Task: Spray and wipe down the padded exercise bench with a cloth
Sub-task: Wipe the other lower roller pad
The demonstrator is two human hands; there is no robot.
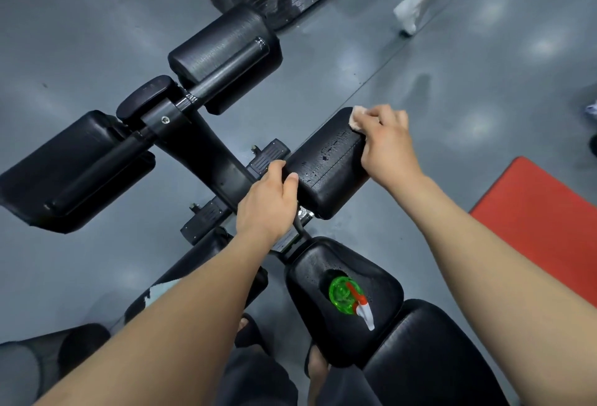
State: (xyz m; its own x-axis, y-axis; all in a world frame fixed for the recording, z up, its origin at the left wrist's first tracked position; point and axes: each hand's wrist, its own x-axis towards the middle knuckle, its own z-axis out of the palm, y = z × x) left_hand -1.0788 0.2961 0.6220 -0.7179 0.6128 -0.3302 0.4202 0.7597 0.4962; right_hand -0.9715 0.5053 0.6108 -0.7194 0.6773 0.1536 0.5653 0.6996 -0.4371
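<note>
Right hand: clutches a pale crumpled cloth against the far end of the black droplet-speckled roller pad.
Left hand: fingers curled over that pad's near end.
Green spray bottle: apparently upright on the black padded seat.

The spray bottle stands on the near padded surface. Just beyond it lies a roller pad: the left hand grips its left end, and the right hand holds a cloth on its far right end. A floor mat lies to the right.
</note>
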